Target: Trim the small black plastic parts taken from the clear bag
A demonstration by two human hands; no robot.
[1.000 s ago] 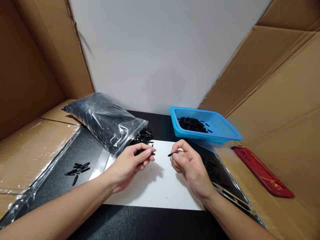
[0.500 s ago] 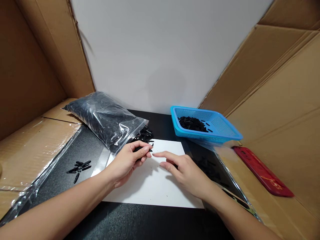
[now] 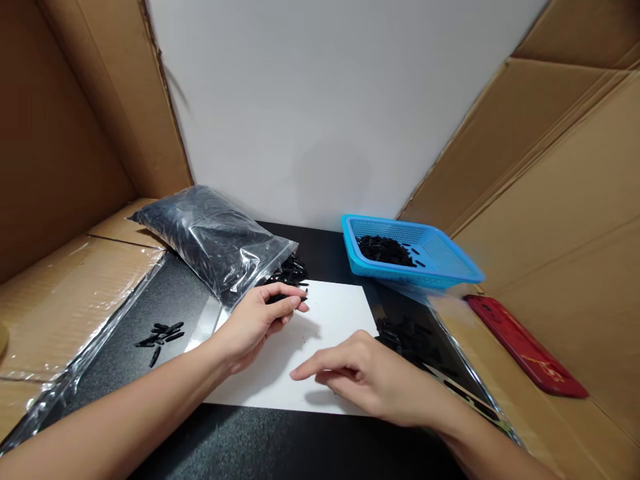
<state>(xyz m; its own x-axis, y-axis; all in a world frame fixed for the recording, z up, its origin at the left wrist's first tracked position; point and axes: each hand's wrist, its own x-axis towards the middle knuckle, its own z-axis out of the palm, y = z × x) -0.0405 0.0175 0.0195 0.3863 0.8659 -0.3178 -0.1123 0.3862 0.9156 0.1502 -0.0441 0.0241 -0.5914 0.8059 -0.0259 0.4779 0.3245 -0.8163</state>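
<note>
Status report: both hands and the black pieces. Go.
Left hand closed on a bunch of black pieces. Right hand open, empty, over the white sheet. Nothing between them.

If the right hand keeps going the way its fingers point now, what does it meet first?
The right hand points left, low over the white sheet. Going straight on, it would probably meet the left forearm first, though depth is unclear.
</note>
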